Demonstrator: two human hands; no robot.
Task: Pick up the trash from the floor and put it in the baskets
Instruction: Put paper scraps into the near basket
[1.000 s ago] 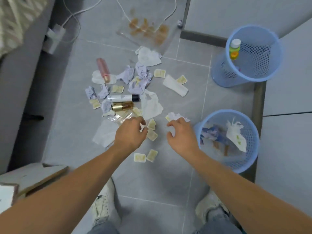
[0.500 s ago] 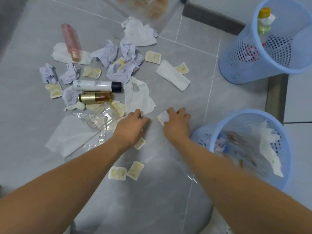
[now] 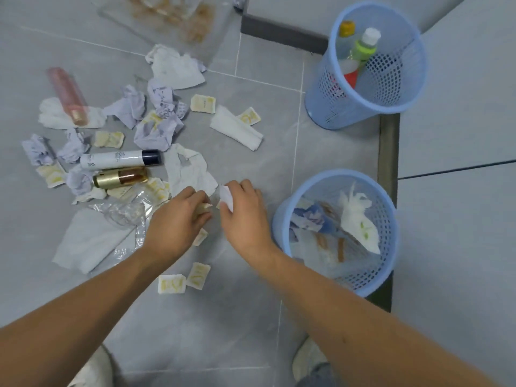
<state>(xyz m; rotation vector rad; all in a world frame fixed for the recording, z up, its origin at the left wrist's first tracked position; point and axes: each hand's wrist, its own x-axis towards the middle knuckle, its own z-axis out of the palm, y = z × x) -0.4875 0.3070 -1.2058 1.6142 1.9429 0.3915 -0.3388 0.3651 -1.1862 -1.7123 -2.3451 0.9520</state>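
Note:
Trash lies scattered over the grey tile floor: crumpled white tissues (image 3: 178,69), purple paper wads (image 3: 157,131), small yellow-printed packets (image 3: 203,103), a white tube (image 3: 120,159), a gold bottle (image 3: 121,177) and a pink bottle (image 3: 67,94). My left hand (image 3: 178,223) pinches a small tan packet (image 3: 203,209) just above the floor. My right hand (image 3: 245,216) grips a small white paper scrap (image 3: 226,197) beside it. The near blue basket (image 3: 336,231), holding tissue and wrappers, stands right of my right hand. The far blue basket (image 3: 371,68) holds bottles.
A clear plastic bag (image 3: 125,216) and a flat white tissue (image 3: 89,240) lie left of my left hand. Two packets (image 3: 184,280) rest near my forearms. A stained clear tray (image 3: 173,18) lies at the top. A dark sill (image 3: 388,152) runs behind the baskets. My shoes (image 3: 307,361) show below.
Both hands have closed on small pieces near the torn tissue; the left now pinches a tan packet and the right holds the white scrap a little higher. The view has moved closer.

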